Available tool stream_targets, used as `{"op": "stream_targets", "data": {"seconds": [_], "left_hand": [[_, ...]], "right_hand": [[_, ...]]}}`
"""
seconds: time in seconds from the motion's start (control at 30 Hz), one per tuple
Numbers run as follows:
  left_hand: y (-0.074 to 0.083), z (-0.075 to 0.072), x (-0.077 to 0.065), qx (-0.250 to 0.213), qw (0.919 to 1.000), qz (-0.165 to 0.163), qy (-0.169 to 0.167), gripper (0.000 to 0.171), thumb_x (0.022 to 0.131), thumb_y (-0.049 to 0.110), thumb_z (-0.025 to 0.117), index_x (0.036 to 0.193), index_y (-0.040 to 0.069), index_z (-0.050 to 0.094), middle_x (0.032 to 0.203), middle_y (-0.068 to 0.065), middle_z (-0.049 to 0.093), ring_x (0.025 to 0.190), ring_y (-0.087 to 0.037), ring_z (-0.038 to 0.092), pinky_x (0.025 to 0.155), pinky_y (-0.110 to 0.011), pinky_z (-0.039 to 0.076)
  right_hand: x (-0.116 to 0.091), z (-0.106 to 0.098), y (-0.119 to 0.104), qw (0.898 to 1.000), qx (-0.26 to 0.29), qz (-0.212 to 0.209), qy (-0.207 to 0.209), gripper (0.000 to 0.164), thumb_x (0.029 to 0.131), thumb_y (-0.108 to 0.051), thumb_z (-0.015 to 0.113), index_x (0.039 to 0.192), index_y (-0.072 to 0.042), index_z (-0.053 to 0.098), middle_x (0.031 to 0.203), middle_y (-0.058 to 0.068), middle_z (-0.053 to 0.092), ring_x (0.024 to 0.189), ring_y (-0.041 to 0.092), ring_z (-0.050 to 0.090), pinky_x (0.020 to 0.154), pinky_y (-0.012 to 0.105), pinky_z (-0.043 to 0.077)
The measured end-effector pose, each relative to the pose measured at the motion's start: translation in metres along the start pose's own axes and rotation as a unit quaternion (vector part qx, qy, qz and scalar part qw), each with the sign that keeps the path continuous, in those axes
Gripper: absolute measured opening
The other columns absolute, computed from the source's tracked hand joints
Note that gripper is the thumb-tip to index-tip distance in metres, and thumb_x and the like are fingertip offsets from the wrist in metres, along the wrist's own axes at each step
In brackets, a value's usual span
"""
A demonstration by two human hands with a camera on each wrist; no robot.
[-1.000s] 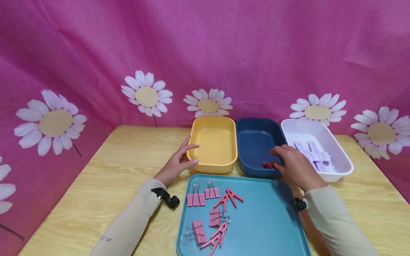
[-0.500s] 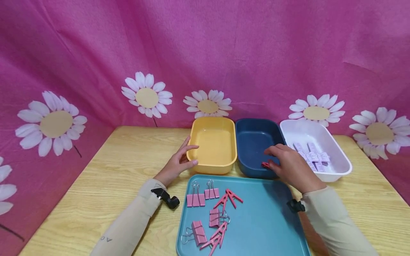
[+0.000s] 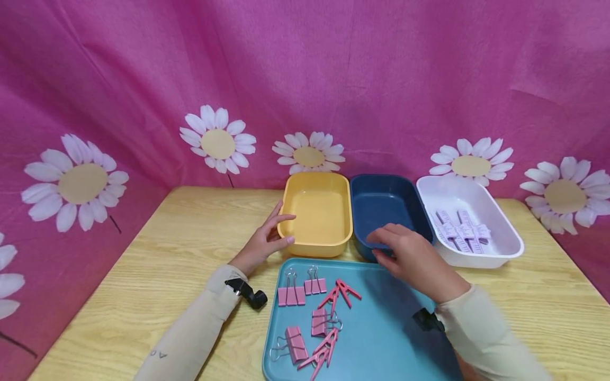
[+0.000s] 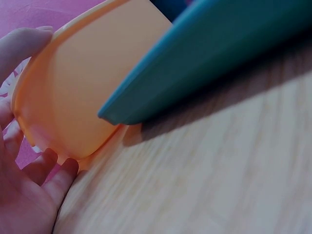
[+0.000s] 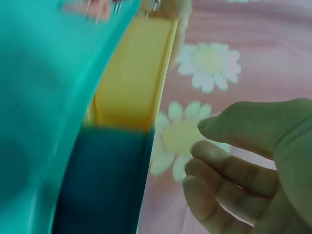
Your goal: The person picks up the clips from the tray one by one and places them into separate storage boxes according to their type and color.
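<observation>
My left hand (image 3: 262, 241) holds the near left corner of a yellow bin (image 3: 316, 248), with one finger over its rim and the thumb at the near wall. In the left wrist view, fingers (image 4: 63, 175) lie along the bin's outer side. My right hand (image 3: 410, 259) is over the near edge of a dark blue bin (image 3: 386, 206), fingers loosely bent. In the right wrist view nothing shows between thumb and fingers. On a teal tray (image 3: 391, 338) lie several pink binder clips (image 3: 292, 296) and several red-pink clothespins (image 3: 349, 293).
At the right stands a white bin (image 3: 505, 233) with folded lilac measuring-tape-patterned pieces (image 3: 464, 231) in it. The three bins stand in a row behind the tray on a wooden table (image 3: 200, 222). A pink daisy-print cloth (image 3: 305, 79) hangs behind.
My right hand has let go of a red clothespin at the blue bin and moved left and toward the tray. The clothespin is out of sight. My left hand stays in place.
</observation>
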State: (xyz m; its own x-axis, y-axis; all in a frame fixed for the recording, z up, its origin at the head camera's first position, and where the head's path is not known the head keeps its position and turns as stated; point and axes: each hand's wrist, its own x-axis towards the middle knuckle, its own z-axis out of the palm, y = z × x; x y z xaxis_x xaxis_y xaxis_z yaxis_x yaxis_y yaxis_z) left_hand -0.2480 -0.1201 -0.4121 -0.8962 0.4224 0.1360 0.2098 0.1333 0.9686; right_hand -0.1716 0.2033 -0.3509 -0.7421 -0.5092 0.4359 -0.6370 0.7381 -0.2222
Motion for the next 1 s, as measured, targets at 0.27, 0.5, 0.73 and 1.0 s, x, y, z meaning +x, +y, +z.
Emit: {"op": "stream_targets", "data": {"seconds": [0.27,0.5,0.73,1.0], "left_hand": [[-0.001,-0.001,0.001,0.007,1.0000,-0.003,-0.003,0.051,0.093,0.016,0.065,0.140,0.010,0.048,0.162,0.005,0.001,0.143,-0.026,0.024,0.114,-0.040,0.028],[-0.002,-0.001,0.000,0.004,1.0000,0.001,-0.003,0.052,0.093,0.015,0.065,0.141,0.008,0.047,0.162,0.004,0.000,0.143,-0.027,0.024,0.114,-0.042,0.028],[-0.001,-0.001,-0.001,0.006,1.0000,0.001,-0.007,0.053,0.093,0.015,0.065,0.141,0.007,0.046,0.162,0.002,-0.001,0.144,-0.027,0.022,0.114,-0.041,0.027],[0.001,-0.001,0.001,0.011,0.9999,-0.001,-0.004,0.052,0.093,0.017,0.066,0.140,0.009,0.047,0.162,0.003,0.001,0.144,-0.026,0.023,0.115,-0.040,0.027]], "right_hand": [[0.001,0.012,-0.027,0.995,0.046,-0.006,-0.094,0.027,0.080,-0.018,0.079,0.105,-0.017,0.069,0.098,-0.004,0.066,0.092,0.011,0.062,0.079,0.032,0.057],[-0.001,0.025,-0.033,0.981,0.075,0.017,-0.180,0.031,0.082,-0.022,0.078,0.110,-0.016,0.066,0.097,-0.003,0.064,0.088,0.012,0.061,0.077,0.032,0.056],[-0.004,0.035,-0.037,0.978,0.071,0.017,-0.198,0.031,0.082,-0.027,0.077,0.110,-0.018,0.066,0.095,-0.005,0.062,0.083,0.011,0.057,0.072,0.031,0.055],[-0.004,0.038,-0.037,0.973,0.057,0.042,-0.221,0.039,0.082,-0.029,0.078,0.116,-0.019,0.063,0.101,-0.003,0.061,0.087,0.010,0.055,0.078,0.035,0.055]]}}
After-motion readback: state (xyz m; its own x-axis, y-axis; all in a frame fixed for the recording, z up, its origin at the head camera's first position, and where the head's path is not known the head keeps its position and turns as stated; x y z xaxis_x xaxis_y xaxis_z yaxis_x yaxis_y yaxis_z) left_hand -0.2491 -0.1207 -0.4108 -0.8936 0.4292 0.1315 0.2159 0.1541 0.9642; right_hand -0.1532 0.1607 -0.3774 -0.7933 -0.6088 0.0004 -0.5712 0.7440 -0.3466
